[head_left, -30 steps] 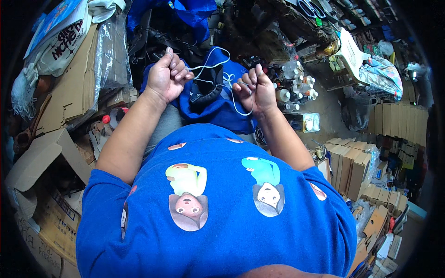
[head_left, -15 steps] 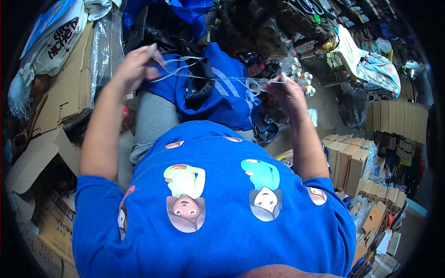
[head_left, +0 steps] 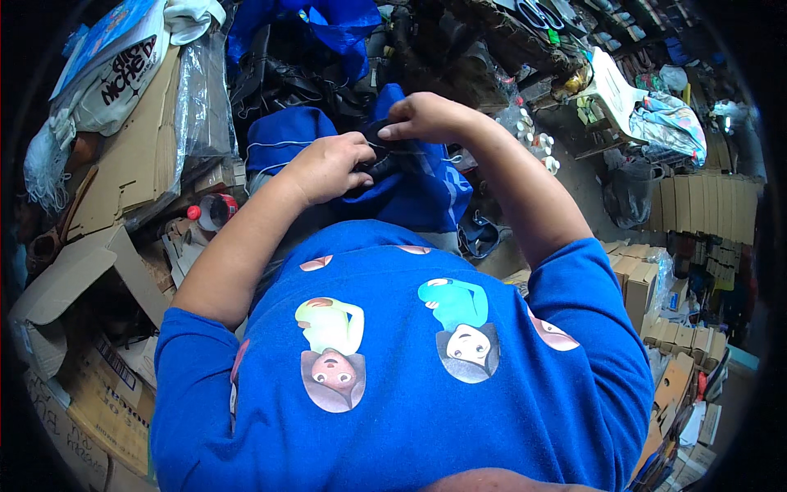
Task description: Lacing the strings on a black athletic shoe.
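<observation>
Both my hands meet above my lap at a dark, black piece [head_left: 380, 154], mostly covered by the fingers; its kind does not show. My left hand [head_left: 329, 166] is closed at its near left side, thumb and fingers bent together. From the right, my right hand [head_left: 426, 119] reaches over with its fingertips pressed on the far edge of the piece. Beneath lies a blue cloth [head_left: 410, 201] with pale stripes, spread over my knees. A thin white cord [head_left: 279, 145] runs across the cloth's left part toward my left hand.
A bottle with a red cap [head_left: 215, 211] lies left of my left forearm, by flattened cardboard [head_left: 131, 164] and an open carton [head_left: 74, 271]. Black straps [head_left: 307, 90] heap up beyond my knees. Small white-topped bottles [head_left: 537, 143] and stacked cardboard pieces [head_left: 643, 283] stand to the right.
My hands were wide apart with the pale cord stretched between them. They have come together at the black piece, and the cord no longer spans the gap.
</observation>
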The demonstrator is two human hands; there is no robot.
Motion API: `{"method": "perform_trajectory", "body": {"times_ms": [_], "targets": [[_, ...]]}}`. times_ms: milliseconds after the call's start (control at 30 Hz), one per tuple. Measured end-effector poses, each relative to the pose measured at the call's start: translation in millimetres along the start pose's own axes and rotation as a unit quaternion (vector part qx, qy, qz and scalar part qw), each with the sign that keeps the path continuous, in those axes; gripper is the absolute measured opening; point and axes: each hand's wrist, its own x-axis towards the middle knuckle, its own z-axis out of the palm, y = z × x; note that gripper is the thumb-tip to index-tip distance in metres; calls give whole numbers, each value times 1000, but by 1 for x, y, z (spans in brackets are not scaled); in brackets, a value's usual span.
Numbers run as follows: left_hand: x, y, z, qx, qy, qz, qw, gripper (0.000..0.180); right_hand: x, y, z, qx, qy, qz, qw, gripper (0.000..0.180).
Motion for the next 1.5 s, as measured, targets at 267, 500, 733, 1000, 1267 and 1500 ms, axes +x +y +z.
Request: {"method": "perform_trajectory", "body": {"times_ms": [267, 500, 733, 1000, 1267, 1500], "targets": [[-2, -2, -7, -46, -45, 18, 998, 26, -21, 15, 57, 295, 104, 105, 944, 32], [39, -15, -24, -169, 56, -33, 983, 26, -39, -12, 29, 319, 102, 74, 939, 44], [66, -12, -21, -197, -92, -56, 974, 15, -60, -10, 32, 258, 18, 56, 964, 24], [72, -21, -21, -263, -88, -115, 954, 12, -89, -12, 33, 401, 155, -7, 903, 26], [68, -28, -35, -332, -183, -65, 923, 35, -78, -2, 37, 166, 200, -57, 964, 18], [68, -23, -38, -297, -206, -50, 931, 36, -67, -4, 35, 86, 183, -23, 979, 21]]}}
